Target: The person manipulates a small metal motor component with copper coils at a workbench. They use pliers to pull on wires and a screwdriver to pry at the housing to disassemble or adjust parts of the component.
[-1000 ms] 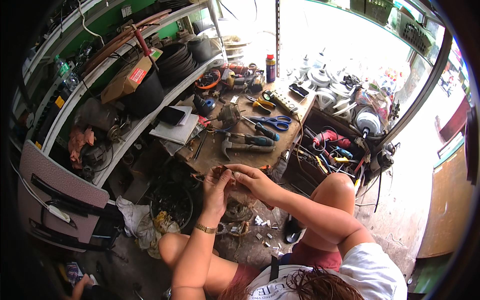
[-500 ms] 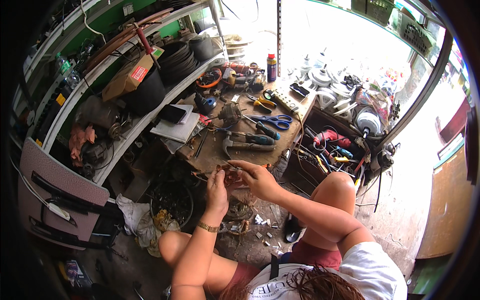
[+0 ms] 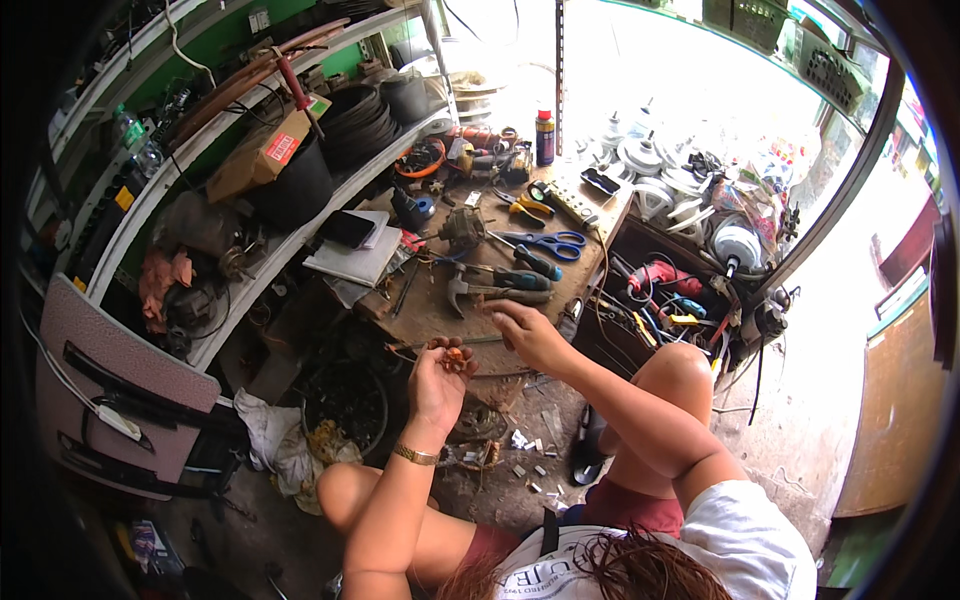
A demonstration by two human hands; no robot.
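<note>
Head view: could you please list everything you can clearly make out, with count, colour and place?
Small part: 1, orange-brown, in left hand
Hammer: 1, grey, front of bench
Scissors: 1, blue-handled, on bench
Pliers: 1, yellow and black, behind scissors
Power strip: 1, cream, bench's right side
Can: 1, dark with red cap, bench back
Rounded parts: many, white, upper right
Power tool: 1, red, right of bench
Cardboard box: 1, brown, left shelf
Bottle: 1, green, far left
Wristband: 1, gold, left wrist
Left hand: 1, bare, cupping small part
Right hand: 1, bare, near bench front, contents unclear
</note>
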